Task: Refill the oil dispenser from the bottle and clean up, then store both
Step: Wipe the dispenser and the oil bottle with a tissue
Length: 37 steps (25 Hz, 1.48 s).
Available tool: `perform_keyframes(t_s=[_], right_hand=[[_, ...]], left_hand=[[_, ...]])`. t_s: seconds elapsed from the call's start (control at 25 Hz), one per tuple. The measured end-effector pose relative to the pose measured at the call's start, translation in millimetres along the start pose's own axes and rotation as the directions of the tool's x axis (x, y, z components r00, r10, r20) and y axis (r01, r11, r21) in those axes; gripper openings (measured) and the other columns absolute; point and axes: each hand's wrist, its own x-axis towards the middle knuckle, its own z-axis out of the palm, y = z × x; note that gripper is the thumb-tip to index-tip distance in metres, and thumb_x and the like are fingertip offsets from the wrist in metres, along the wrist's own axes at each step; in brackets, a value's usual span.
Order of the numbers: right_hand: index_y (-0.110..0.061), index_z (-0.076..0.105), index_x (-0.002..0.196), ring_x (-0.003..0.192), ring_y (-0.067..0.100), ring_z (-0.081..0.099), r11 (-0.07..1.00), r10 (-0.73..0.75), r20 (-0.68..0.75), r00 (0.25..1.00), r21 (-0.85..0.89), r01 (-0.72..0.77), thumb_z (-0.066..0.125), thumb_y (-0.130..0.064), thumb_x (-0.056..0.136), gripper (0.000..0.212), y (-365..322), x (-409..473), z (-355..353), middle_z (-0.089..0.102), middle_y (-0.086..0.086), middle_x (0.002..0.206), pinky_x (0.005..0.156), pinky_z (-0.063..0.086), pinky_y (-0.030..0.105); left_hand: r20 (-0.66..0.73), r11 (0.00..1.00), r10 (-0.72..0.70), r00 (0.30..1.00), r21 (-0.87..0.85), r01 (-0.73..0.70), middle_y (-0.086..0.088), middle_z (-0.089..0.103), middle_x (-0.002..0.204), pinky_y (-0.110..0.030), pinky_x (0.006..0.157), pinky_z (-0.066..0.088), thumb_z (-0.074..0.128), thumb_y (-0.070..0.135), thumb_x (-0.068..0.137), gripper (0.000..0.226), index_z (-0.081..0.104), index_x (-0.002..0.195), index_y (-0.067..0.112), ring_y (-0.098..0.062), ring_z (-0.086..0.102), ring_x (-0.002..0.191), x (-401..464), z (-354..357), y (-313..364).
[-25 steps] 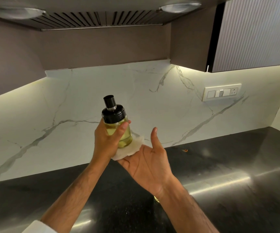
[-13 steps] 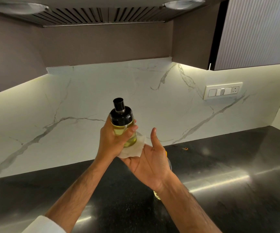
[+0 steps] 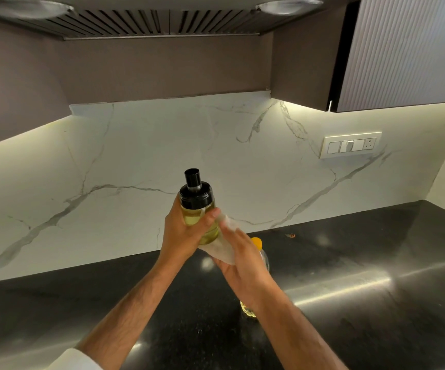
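Bottle [image 3: 256,243] with a yellow cap stands on the glossy black table [image 3: 376,263], mostly hidden behind the right hand [image 3: 242,265]. This hand presses a white tissue [image 3: 225,252] on the glass oil dispenser [image 3: 198,209], which the left hand [image 3: 182,233] grips above the table.

The oil dispenser [image 3: 198,206] is held up above the bench [image 3: 349,303], in front of the back wall [image 3: 136,161]. The left hand [image 3: 184,233] is on its left side, the right hand [image 3: 242,260] below and to its right, with a tissue [image 3: 222,251] between that palm and the dispenser's base. The bottle [image 3: 257,249] stands on the bench behind the right hand, mostly hidden. A switch plate [image 3: 351,145] sits on the wall to the right, under the cabinet [image 3: 403,49]; the hood [image 3: 162,20] hangs overhead.
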Motion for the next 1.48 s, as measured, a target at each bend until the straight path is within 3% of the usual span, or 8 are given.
perform_keyframes(t_s=[0.28,0.44,0.72,0.92,1.0,1.12,1.32,1.48], right_hand=[[-0.016,0.067,0.120,0.103,0.023,0.073,0.908,-0.192,-0.190,0.963,-0.406,0.101,0.052,-0.020,0.106,0.021,-41.6,-0.5,-17.9,0.075,0.008,0.110,0.083,0.062,0.037],[-0.026,0.063,0.123,0.111,0.014,0.068,0.712,-0.464,-0.131,0.876,-0.644,0.281,0.044,-0.024,0.109,0.024,-68.6,9.1,8.4,0.071,-0.006,0.116,0.094,0.057,0.032],[-0.030,0.030,0.158,0.148,0.002,0.030,0.500,-0.463,0.163,0.871,-0.763,0.409,0.042,-0.020,0.110,0.050,-35.1,-2.8,43.5,0.026,-0.012,0.166,0.119,0.036,0.028],[-0.020,0.037,0.157,0.155,0.014,0.020,-0.085,-0.552,0.380,0.742,-0.911,0.404,0.032,-0.029,0.107,0.052,-19.4,-7.9,41.7,0.024,-0.003,0.167,0.121,0.025,0.028],[-0.020,0.051,0.150,0.152,0.012,0.031,-0.004,-0.556,0.373,0.743,-0.895,0.447,0.038,-0.042,0.104,0.052,-27.8,-8.8,39.6,0.040,-0.002,0.161,0.119,0.035,0.028],[-0.023,0.061,0.138,0.130,0.005,0.053,0.452,-0.512,0.248,0.822,-0.736,0.504,0.050,-0.043,0.104,0.041,-54.7,-2.0,32.5,0.060,-0.008,0.139,0.097,0.052,0.020],[-0.021,0.051,0.140,0.111,0.004,0.058,0.245,-0.356,0.272,0.894,-0.896,0.370,0.063,-0.040,0.099,0.047,-74.6,19.1,32.2,0.061,-0.007,0.128,0.093,0.046,0.015],[-0.017,0.055,0.140,0.099,-0.005,0.062,0.277,-0.375,0.248,0.893,-0.890,0.363,0.069,-0.042,0.094,0.055,-77.9,19.4,37.0,0.066,-0.005,0.119,0.088,0.048,0.013]], left_hand=[[-0.035,1.000,-0.015,0.999,0.004,0.015,0.016,0.070,0.106,-0.013,0.079,0.050,0.076,0.067,0.061,0.073,0.059,0.122,0.030,0.002,0.068,0.098,1.6,-7.7,-1.2],[-0.001,0.999,-0.030,1.000,0.025,0.030,0.020,0.067,0.107,-0.014,0.078,0.049,0.080,0.064,0.058,0.064,0.054,0.113,0.045,0.009,0.065,0.098,0.6,0.0,1.1],[-0.013,0.997,0.008,1.000,0.073,-0.007,0.018,0.065,0.105,-0.004,0.071,0.049,0.075,0.028,0.088,0.047,0.054,0.128,0.019,0.020,0.062,0.089,4.6,9.1,3.8],[-0.015,1.000,-0.006,1.000,-0.023,0.006,0.011,0.070,0.108,-0.025,0.080,0.060,0.073,0.054,0.079,0.055,0.055,0.124,0.028,-0.003,0.070,0.096,-1.4,3.1,5.6],[0.013,1.000,0.007,1.000,-0.001,-0.007,0.010,0.070,0.113,-0.028,0.083,0.059,0.069,0.044,0.079,0.057,0.054,0.130,0.026,-0.012,0.070,0.103,-1.9,1.2,4.6],[0.036,1.000,0.001,0.999,0.006,-0.002,0.016,0.069,0.105,-0.015,0.078,0.054,0.075,0.055,0.067,0.061,0.054,0.122,0.040,0.005,0.067,0.098,1.1,-2.4,8.5],[0.020,0.998,-0.014,1.000,-0.054,0.015,0.018,0.061,0.107,-0.021,0.087,0.053,0.059,0.077,0.058,0.064,0.048,0.112,0.044,0.003,0.063,0.097,1.4,6.3,18.2],[0.012,0.998,0.007,1.000,-0.058,-0.006,0.007,0.066,0.106,-0.032,0.087,0.056,0.060,0.078,0.058,0.078,0.054,0.118,0.029,-0.010,0.065,0.101,2.3,9.4,19.7]])
